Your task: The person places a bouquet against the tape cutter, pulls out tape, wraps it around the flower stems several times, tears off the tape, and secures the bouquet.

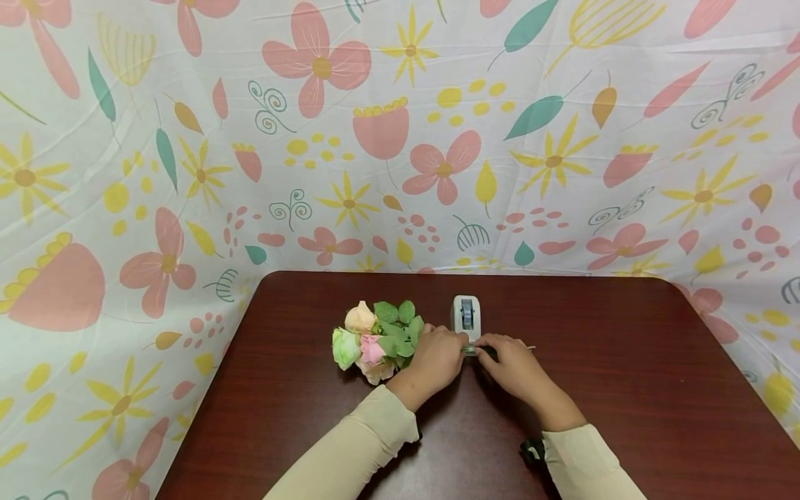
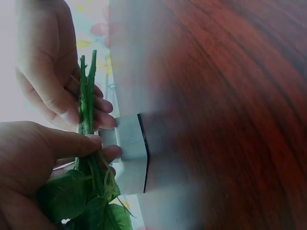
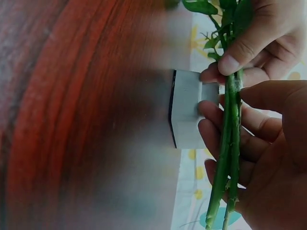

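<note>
A bunch of roses point(image 1: 371, 351) in peach, pink and pale green lies to the left, blooms leftward. Its green stems point(image 3: 222, 165) run across between both hands. My left hand point(image 1: 436, 357) pinches the stems just below the leaves point(image 2: 64, 196), thumb on the near side. Further along, my right hand point(image 1: 515, 368) holds the same stems between thumb and fingers, close to the left fingertips. A glossy, clear, tape-like patch point(image 3: 237, 85) shows on the stems between the two thumbs. Right behind the hands stands a white tape dispenser point(image 1: 459, 326) with a roll in it.
The dark red-brown wooden table point(image 1: 625, 361) reaches back to a hanging cloth point(image 1: 531, 173) printed with flowers. A black band point(image 1: 532, 450) shows at the right cuff.
</note>
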The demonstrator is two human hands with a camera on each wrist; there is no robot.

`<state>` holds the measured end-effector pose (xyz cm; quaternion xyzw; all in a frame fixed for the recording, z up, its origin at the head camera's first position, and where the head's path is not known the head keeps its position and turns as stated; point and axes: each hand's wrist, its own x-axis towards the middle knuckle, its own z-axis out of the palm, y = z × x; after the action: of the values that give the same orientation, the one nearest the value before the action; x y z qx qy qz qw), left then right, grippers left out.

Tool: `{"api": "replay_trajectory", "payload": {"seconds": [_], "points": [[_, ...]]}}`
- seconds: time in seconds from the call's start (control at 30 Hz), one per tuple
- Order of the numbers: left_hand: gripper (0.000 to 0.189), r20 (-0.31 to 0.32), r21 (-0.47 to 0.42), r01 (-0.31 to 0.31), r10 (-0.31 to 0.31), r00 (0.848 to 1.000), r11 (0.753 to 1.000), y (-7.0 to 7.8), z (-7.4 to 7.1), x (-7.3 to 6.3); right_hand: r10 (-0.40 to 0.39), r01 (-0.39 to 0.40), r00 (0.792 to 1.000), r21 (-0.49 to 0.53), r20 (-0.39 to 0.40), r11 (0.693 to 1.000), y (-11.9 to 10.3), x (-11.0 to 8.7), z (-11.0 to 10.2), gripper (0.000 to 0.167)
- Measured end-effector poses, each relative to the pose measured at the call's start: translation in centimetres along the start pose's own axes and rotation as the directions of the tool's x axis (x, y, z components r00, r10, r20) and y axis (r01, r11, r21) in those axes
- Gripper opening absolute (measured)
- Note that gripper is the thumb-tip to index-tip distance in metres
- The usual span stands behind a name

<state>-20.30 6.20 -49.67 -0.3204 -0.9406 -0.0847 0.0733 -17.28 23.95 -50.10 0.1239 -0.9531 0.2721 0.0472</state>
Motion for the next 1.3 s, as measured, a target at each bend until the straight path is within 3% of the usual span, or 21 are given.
{"api": "replay_trajectory", "payload": {"seconds": [0.43, 0.8, 1.03, 1.3], "points": [[0.008, -0.013, -0.004, -0.012, 0.012, 1.0, 1.0, 0.3, -0.2, -0.6, 0.012, -0.011, 1.0, 0.024, -0.006, 1.0, -0.4, -0.6, -0.2, 0.01], [0.003, 0.047, -0.015, -0.014, 0.015, 0.999, 1.0, 0.8, -0.6, -1.3, 0.006, -0.008, 0.999, 0.057, 0.042, 0.998, -0.5, -1.2, -0.3, 0.008], [0.022, 0.088, -0.006, -0.022, 0.023, 0.996, 1.0, 1.1, -0.7, -1.9, 0.002, -0.009, 0.996, 0.079, 0.085, 0.997, -0.9, -1.6, -0.7, 0.008], [0.024, 0.144, -0.047, -0.034, 0.04, 0.989, 0.998, 1.4, -1.0, -2.4, -0.002, -0.008, 0.993, 0.079, 0.118, 0.997, -1.3, -2.1, -1.0, 0.011]]}}
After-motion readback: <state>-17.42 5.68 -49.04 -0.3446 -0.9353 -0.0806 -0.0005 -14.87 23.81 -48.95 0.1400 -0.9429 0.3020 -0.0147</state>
